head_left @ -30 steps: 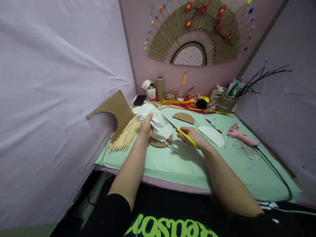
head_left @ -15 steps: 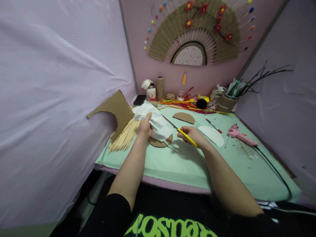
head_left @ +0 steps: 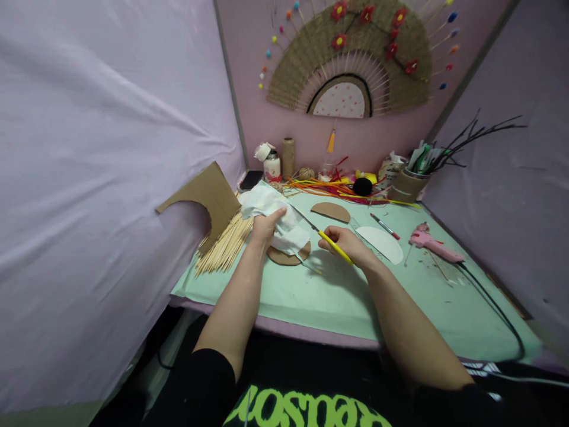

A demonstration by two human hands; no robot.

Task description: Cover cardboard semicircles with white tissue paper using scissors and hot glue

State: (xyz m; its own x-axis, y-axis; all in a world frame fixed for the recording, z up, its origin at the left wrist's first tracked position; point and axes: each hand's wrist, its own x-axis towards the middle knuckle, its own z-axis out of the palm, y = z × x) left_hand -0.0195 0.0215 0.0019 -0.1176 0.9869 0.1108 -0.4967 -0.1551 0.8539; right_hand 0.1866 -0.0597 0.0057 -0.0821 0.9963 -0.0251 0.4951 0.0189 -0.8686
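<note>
My left hand (head_left: 265, 228) grips a piece of white fabric (head_left: 290, 232), its thumb pressed on top and pointing right. The fabric hangs above a round piece of brown cardboard (head_left: 284, 257). Yellow-handled scissors (head_left: 334, 246) are in my right hand (head_left: 342, 242), their blades reaching up and left to the fabric's right edge. How far the blades stand apart I cannot make out. A half-round cardboard piece (head_left: 331, 211) and a white half-round piece (head_left: 380, 244) lie beyond and to the right of my right hand.
Many thin wooden sticks (head_left: 226, 248) lie at the left beneath a cut cardboard sheet (head_left: 211, 201). On the right are a pink glue gun (head_left: 435, 244) with a black cord and a marker (head_left: 384, 226). Coloured strips (head_left: 329, 190), a bottle (head_left: 272, 166) and a pen holder (head_left: 408, 185) line the back.
My left thumb has shifted from pointing up to lying rightward across the fabric. The scissors' handles have moved slightly, with the blades still at the fabric's edge.
</note>
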